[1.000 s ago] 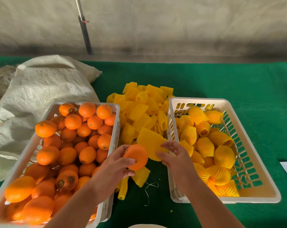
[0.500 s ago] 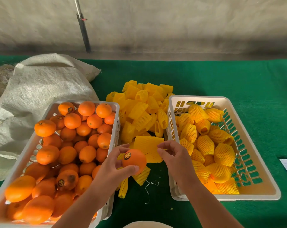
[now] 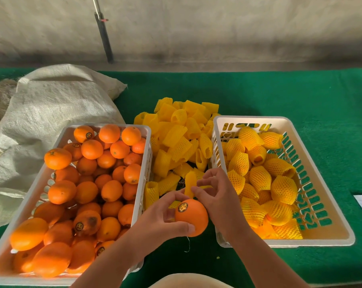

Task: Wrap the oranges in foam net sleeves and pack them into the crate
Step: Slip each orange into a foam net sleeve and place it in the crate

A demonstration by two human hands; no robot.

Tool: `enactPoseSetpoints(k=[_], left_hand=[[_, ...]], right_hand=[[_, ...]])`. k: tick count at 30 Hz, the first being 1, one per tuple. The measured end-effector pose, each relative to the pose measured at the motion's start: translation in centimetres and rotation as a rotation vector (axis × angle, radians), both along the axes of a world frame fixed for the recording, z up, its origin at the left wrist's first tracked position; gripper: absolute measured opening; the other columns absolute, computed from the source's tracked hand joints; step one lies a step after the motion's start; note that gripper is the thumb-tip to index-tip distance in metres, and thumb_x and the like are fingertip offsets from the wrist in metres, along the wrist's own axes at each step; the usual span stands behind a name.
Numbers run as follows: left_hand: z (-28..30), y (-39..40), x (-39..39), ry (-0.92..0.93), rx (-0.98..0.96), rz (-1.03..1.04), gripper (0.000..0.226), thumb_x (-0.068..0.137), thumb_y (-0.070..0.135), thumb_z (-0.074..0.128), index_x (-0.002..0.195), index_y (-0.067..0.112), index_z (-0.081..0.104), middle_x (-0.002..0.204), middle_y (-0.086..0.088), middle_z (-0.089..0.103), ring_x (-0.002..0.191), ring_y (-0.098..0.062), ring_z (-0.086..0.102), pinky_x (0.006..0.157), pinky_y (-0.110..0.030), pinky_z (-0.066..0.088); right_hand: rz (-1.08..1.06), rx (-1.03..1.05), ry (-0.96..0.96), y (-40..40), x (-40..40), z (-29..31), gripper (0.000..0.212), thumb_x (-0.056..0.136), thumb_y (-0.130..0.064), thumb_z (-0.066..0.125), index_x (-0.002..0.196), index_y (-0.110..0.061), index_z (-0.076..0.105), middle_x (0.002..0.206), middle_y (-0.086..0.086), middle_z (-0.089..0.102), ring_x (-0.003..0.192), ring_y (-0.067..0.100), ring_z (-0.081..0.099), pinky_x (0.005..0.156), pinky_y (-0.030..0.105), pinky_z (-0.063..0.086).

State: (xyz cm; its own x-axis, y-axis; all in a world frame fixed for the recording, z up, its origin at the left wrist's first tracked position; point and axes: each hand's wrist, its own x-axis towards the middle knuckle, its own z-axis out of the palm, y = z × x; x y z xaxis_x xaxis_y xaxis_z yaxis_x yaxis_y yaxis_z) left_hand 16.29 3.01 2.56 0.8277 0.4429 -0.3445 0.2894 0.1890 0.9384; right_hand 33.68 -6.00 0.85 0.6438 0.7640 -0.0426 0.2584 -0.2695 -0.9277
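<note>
Head view. The left hand (image 3: 155, 221) grips a bare orange (image 3: 191, 218), thumb beneath and fingers curled over the top, its round sticker facing up. The fruit sits at about 6 o'clock of the scene, above the green bench (image 3: 279, 96), in the gap between the two white crates. Half a second ago it was held nearer the left crate; it now lies closer to the body and just under the right hand (image 3: 215, 196). That hand pinches a yellow foam net sleeve (image 3: 190, 183) between thumb and fingertips. A second ago the sleeve lay broad and flat in the fingers; it now appears narrow and upright, touching or nearly touching the top of the orange at its 12 o'clock. Whether its mouth is spread cannot be told.

Judgement: sleeve and fruit have been brought together, so the step in hand is sliding the net over the orange; nothing covers it yet.

The supply crate (image 3: 142, 129) of unwrapped oranges lies at 9 o'clock, the loose sleeve pile (image 3: 176, 134) at 12 o'clock, and the packing crate (image 3: 300, 243) at 3 o'clock, already holding many netted fruit. A woven sack (image 3: 51, 104) rests at 10 o'clock.
</note>
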Motion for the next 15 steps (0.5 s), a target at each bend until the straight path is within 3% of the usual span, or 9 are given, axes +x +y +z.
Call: enactPoseSetpoints(k=[4, 7, 9, 12, 15], left_hand=[[0.5, -0.3, 0.1, 0.015, 0.010, 0.008, 0.068, 0.060, 0.068, 0.081, 0.124, 0.060, 0.058, 0.137, 0.045, 0.046, 0.117, 0.004, 0.062, 0.085, -0.019, 0.058], [0.8, -0.4, 0.1, 0.012, 0.025, 0.031, 0.058, 0.063, 0.068, 0.077, 0.117, 0.073, 0.056, 0.128, 0.048, 0.051, 0.116, 0.011, 0.059, 0.078, -0.012, 0.055], [0.6, -0.3, 0.2, 0.025, 0.018, 0.065, 0.055, 0.064, 0.068, 0.077, 0.115, 0.076, 0.055, 0.122, 0.044, 0.057, 0.116, 0.011, 0.059, 0.076, -0.008, 0.054], [-0.1, 0.4, -0.1, 0.014, -0.075, 0.131, 0.057, 0.064, 0.068, 0.081, 0.118, 0.069, 0.061, 0.119, 0.035, 0.064, 0.114, 0.000, 0.065, 0.080, -0.017, 0.057], [-1.0, 1.5, -0.5, 0.007, -0.276, 0.284, 0.075, 0.051, 0.065, 0.094, 0.120, 0.048, 0.069, 0.122, 0.010, 0.069, 0.109, -0.020, 0.073, 0.078, -0.027, 0.060]], right_hand=[[0.042, -0.021, 0.011, -0.5, 0.1, -0.3, 0.023, 0.094, -0.027, 0.077, 0.103, -0.032, 0.057, 0.103, -0.017, 0.070, 0.093, 0.003, 0.071, 0.071, 0.026, 0.062], [0.075, 0.016, -0.003, -0.7, 0.5, -0.4, 0.017, 0.098, -0.013, 0.069, 0.095, -0.026, 0.059, 0.098, -0.007, 0.070, 0.087, 0.018, 0.072, 0.071, 0.040, 0.064], [0.082, -0.010, -0.074, -0.7, 0.9, -0.5, 0.021, 0.098, -0.008, 0.065, 0.090, -0.026, 0.062, 0.097, -0.006, 0.068, 0.086, 0.018, 0.069, 0.072, 0.045, 0.063], [0.098, -0.081, -0.288, -0.8, 1.4, -0.4, 0.036, 0.096, -0.001, 0.064, 0.082, -0.034, 0.066, 0.113, -0.015, 0.060, 0.101, -0.001, 0.059, 0.077, 0.030, 0.060], [0.124, -0.132, -0.441, -1.1, 1.7, -0.4, 0.040, 0.097, -0.001, 0.061, 0.098, -0.036, 0.080, 0.134, -0.016, 0.052, 0.111, -0.023, 0.046, 0.073, 0.006, 0.052]])
